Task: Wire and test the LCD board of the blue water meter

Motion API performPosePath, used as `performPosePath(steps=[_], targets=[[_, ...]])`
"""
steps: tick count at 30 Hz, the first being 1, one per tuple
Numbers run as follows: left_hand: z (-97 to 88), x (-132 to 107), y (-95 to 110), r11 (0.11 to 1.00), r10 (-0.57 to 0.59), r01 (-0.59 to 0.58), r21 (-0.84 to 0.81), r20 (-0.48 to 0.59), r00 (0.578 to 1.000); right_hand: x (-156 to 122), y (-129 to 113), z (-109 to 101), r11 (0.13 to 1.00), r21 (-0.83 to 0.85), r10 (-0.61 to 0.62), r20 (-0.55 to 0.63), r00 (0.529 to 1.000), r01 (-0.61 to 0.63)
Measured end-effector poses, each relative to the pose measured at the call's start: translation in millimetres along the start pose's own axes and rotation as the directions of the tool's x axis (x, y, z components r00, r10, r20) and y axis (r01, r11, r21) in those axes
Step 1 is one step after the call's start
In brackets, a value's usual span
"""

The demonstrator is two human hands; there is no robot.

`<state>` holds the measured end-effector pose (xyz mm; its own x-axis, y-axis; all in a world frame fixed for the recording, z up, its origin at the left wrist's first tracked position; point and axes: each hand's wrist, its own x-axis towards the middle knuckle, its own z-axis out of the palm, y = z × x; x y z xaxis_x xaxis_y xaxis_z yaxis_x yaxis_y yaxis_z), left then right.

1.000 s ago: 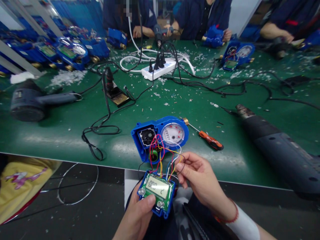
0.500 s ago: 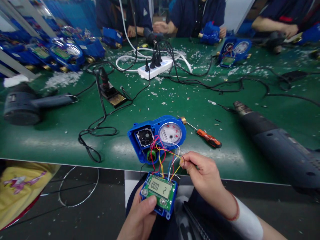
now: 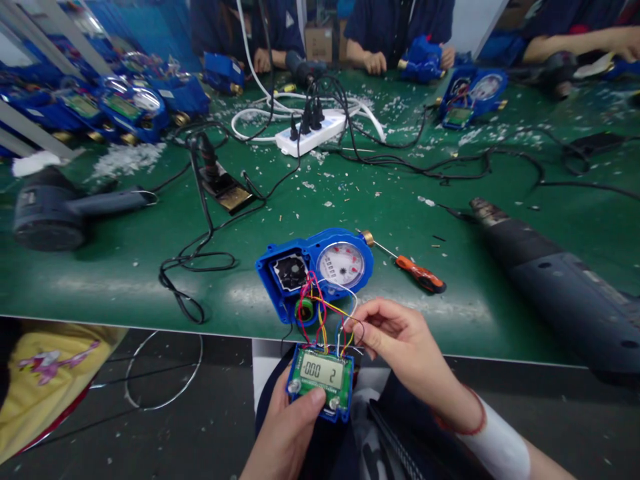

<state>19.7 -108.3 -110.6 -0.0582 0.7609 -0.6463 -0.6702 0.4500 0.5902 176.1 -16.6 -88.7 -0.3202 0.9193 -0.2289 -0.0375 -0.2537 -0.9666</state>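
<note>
- Two hands sit low in our view. Our left hand (image 3: pixel 283 427) curls around the blue-framed display board (image 3: pixel 320 375), its thumb pressed on the lower edge; its other fingers are hidden behind the board.
- Our right hand (image 3: pixel 405 348) is nearly closed, thumb and forefinger pinched at the thin wires (image 3: pixel 350 327). We cannot make out which strand it has hold of.
- The board's screen shows digits ending in 2; the fine print around them is too blurred for us to read.
- Red, yellow, blue and white wires run from the board's top edge to the blue water meter housing (image 3: pixel 313 267), which lies on the counter (image 3: pixel 150 293) near its edge. They partly cover the housing's open compartment, so we see only some of the black part (image 3: pixel 291 272) inside.
- Just beside the housing lies a screwdriver (image 3: pixel 421 277) with an orange handle. Farther right, a heat gun (image 3: pixel 555 287) runs out of the frame.
- Beyond these are a white power strip (image 3: pixel 310 133) and a soldering iron stand (image 3: pixel 225 190). At the far side, the frame cuts off the co-workers (image 3: pixel 395 20), so we see only their bodies and hands.
</note>
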Motion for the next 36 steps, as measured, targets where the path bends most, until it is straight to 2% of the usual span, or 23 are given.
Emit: performPosePath(steps=[2,4,6,7,8,9,10,11,13,14,15,17,20,23,26,29,32,36], targets=[[-1.4,6,-1,0.988,0.03,-0.034,0.149,0.034,0.999,0,-2,1,1.0,0.014,-0.025,0.011,1.0,0.025],[-4.2,11,2,0.933,0.077,-0.113,0.343,0.117,0.99,-1,-4,1,0.997,-0.01,-0.077,0.019,0.997,0.078],[-6.8,11,10,0.811,0.21,-0.252,0.528,0.139,0.968,-2,-7,-1,0.989,-0.064,-0.129,0.024,0.991,0.13],[-7.1,9,15,0.726,0.334,-0.332,0.603,0.114,0.936,-3,-8,-2,0.982,-0.108,-0.156,0.027,0.987,0.158],[-5.9,6,22,0.625,0.482,-0.408,0.666,0.082,0.872,-3,-10,-4,0.969,-0.162,-0.185,0.034,0.982,0.188],[-2.9,3,29,0.513,0.624,-0.474,0.715,0.068,0.778,-4,-12,-5,0.951,-0.217,-0.216,0.044,0.975,0.22],[2.2,-1,36,0.397,0.746,-0.54,0.742,0.082,0.661,-4,-14,-7,0.929,-0.271,-0.245,0.056,0.968,0.251],[9.3,-5,44,0.29,0.813,-0.61,0.737,0.147,0.564,-4,-16,-8,0.905,-0.318,-0.276,0.067,0.959,0.283],[27.8,-9,59,0.077,0.821,-0.709,0.701,0.359,0.444,-4,-20,-10,0.852,-0.39,-0.338,0.097,0.936,0.348],[37.9,-8,66,-0.003,0.789,-0.734,0.679,0.452,0.416,-4,-21,-11,0.827,-0.415,-0.368,0.111,0.923,0.38],[47.5,-6,71,-0.074,0.733,-0.753,0.654,0.548,0.404,-4,-23,-11,0.802,-0.432,-0.399,0.124,0.908,0.412],[63.4,0,79,-0.175,0.594,-0.783,0.598,0.698,0.4,-2,-25,-11,0.764,-0.448,-0.454,0.14,0.88,0.465],[75.5,10,85,-0.243,0.484,-0.789,0.564,0.775,0.405,1,-28,-12,0.737,-0.453,-0.496,0.14,0.857,0.501],[77.8,14,87,-0.248,0.478,-0.755,0.607,0.754,0.45,4,-31,-14,0.73,-0.461,-0.499,0.146,0.854,0.505],[77.4,13,89,-0.196,0.459,-0.727,0.658,0.717,0.525,6,-32,-17,0.737,-0.451,-0.499,0.141,0.855,0.504],[77.7,13,90,-0.136,0.446,-0.715,0.685,0.687,0.574,7,-31,-17,0.744,-0.436,-0.499,0.142,0.855,0.506],[79.1,13,90,-0.121,0.446,-0.707,0.697,0.675,0.588,8,-27,-16,0.752,-0.421,-0.496,0.146,0.856,0.507],[81.0,12,87,-0.158,0.446,-0.693,0.703,0.677,0.585,10,-23,-15,0.748,-0.388,-0.527,0.144,0.837,0.538]])
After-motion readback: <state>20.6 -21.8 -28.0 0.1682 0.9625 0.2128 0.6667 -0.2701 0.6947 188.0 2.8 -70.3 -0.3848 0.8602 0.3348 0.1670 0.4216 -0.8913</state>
